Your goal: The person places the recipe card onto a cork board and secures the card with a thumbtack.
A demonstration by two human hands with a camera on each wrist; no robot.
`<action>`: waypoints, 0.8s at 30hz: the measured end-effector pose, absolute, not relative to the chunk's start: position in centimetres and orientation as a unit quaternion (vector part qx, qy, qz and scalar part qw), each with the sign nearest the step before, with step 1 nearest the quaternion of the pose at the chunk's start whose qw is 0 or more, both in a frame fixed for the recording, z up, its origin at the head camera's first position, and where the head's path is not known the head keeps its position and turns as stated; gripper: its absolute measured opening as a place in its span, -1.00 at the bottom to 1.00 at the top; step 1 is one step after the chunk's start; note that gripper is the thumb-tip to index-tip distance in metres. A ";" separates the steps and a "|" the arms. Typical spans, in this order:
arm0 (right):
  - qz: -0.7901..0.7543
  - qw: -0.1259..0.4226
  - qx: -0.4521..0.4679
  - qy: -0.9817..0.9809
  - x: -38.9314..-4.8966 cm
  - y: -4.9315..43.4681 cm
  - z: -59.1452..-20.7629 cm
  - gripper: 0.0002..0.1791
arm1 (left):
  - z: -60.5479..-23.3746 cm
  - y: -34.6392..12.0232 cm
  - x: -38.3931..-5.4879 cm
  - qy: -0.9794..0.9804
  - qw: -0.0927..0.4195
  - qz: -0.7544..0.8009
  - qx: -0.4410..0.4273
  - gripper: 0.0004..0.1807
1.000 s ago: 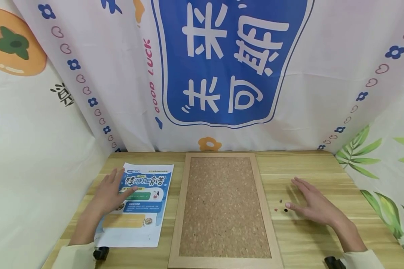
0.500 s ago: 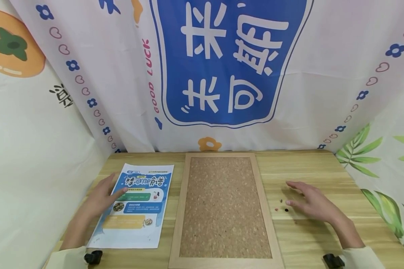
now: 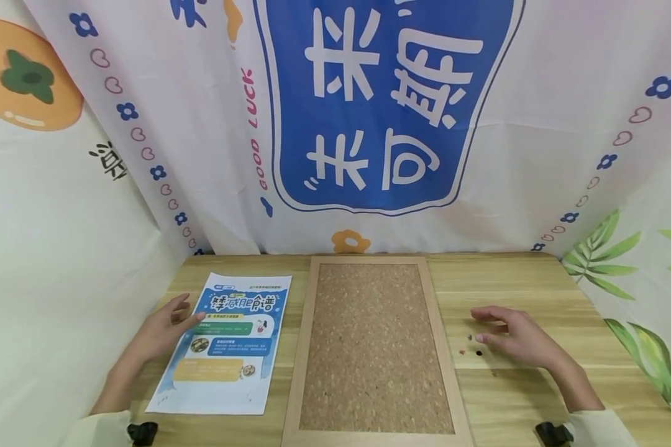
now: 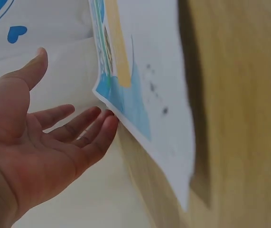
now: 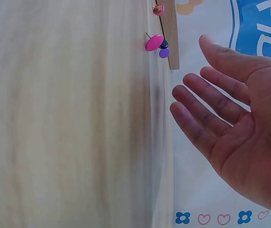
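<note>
While a patterned white cloth (image 3: 377, 118) hangs behind the wood-grain tabletop (image 3: 497, 279), the left hand (image 3: 159, 331) beside a printed sheet (image 3: 229, 341) and the right hand (image 3: 517, 338) near pushpins (image 5: 154, 43) are loosely spread, holding nothing; a corkboard (image 3: 377, 347) lies between them.

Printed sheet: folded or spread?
Spread: in the head view, the printed sheet lies beside the cork board, all four corners showing, no fold visible.

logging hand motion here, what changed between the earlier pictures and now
The left hand moved left, uncovering more of the paper. The right hand, near the pins, drew its fingers closer to its thumb. Nothing was visibly taken hold of or let go. The paper, corkboard and pins stayed put.
</note>
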State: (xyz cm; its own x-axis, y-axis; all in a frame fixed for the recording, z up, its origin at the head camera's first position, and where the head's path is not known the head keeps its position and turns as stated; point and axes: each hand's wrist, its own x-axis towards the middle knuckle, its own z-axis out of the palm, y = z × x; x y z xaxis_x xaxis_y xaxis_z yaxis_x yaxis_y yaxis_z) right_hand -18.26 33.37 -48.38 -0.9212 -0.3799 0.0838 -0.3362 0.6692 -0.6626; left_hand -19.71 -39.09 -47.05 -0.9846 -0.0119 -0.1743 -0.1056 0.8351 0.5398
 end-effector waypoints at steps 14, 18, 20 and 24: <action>-0.399 0.084 -0.190 0.893 -18.8 33.9 -48.9 -0.52 | -48.2 -40.7 -20.1 0.944 0.064 0.321 -0.040 -0.13; -0.406 0.091 -0.190 0.889 -19.0 34.0 -49.0 -0.52 | -48.4 -40.9 -20.1 0.944 0.056 0.324 -0.039 -0.19; -0.410 0.094 -0.192 0.887 -19.1 34.0 -49.1 -0.53 | -48.4 -41.0 -20.1 0.943 0.058 0.326 -0.040 -0.19; -0.415 0.098 -0.195 0.883 -19.3 34.1 -49.2 -0.53 | -48.3 -41.1 -20.2 0.938 0.072 0.338 -0.039 -0.17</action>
